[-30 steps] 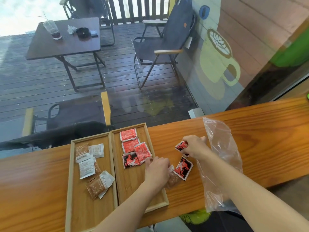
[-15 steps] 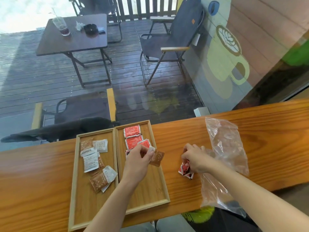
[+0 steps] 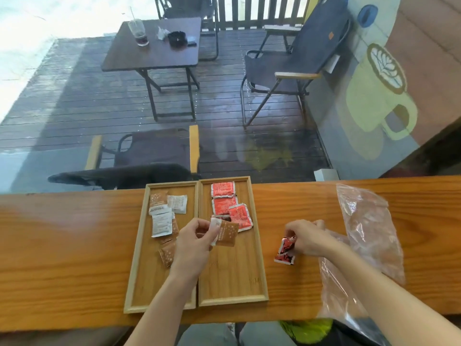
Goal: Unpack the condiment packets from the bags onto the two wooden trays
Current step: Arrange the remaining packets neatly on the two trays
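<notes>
Two wooden trays lie side by side on the counter. The left tray (image 3: 136, 283) holds several brown and white packets (image 3: 162, 222). The right tray (image 3: 259, 270) holds several red packets (image 3: 223, 204) at its far end. My left hand (image 3: 193, 245) hovers over the seam between the trays, gripping a brown packet (image 3: 227, 234) together with a white one. My right hand (image 3: 308, 237) rests on the counter to the right of the trays, pinching red-and-black packets (image 3: 285, 249). A clear plastic bag (image 3: 366, 226) lies under and beyond my right forearm.
The wooden counter (image 3: 62, 245) runs along a window. Outside on the deck stand a dark table (image 3: 154, 46) with a glass and an ashtray, and folding chairs (image 3: 296, 61). The bag's lower end hangs over the counter's near edge.
My left hand picked up a brown packet beside the right tray and carried it left over the trays. My right hand gathered the red-and-black packets and lifted their edge off the counter.
</notes>
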Demonstrator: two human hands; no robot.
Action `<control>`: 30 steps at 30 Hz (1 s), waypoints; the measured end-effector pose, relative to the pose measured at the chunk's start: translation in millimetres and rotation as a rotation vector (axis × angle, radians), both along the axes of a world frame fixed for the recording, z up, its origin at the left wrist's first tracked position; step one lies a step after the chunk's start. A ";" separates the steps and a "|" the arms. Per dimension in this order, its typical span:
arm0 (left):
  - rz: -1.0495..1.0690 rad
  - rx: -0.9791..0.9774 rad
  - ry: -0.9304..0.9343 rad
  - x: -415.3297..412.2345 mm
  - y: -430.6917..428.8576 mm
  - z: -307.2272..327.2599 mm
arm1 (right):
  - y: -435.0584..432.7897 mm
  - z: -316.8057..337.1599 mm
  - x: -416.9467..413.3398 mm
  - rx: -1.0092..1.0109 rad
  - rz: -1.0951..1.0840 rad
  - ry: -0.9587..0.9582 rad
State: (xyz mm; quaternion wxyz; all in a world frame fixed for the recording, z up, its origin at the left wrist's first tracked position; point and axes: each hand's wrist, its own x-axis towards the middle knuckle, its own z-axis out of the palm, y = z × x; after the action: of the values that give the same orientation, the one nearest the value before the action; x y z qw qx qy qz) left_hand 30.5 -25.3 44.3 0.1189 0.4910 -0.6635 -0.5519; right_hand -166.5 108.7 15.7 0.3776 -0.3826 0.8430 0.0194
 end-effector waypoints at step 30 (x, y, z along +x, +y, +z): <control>0.283 -0.052 -0.072 95.6 -44.3 -26.6 | -64.2 -18.2 92.9 -0.252 -0.052 0.002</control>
State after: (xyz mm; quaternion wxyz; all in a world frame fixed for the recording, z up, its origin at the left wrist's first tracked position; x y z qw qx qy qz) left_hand 126.1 -69.6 17.8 0.1843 0.5961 -0.6053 -0.4943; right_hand -73.5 44.5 -2.5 0.3261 -0.4052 0.8487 -0.0961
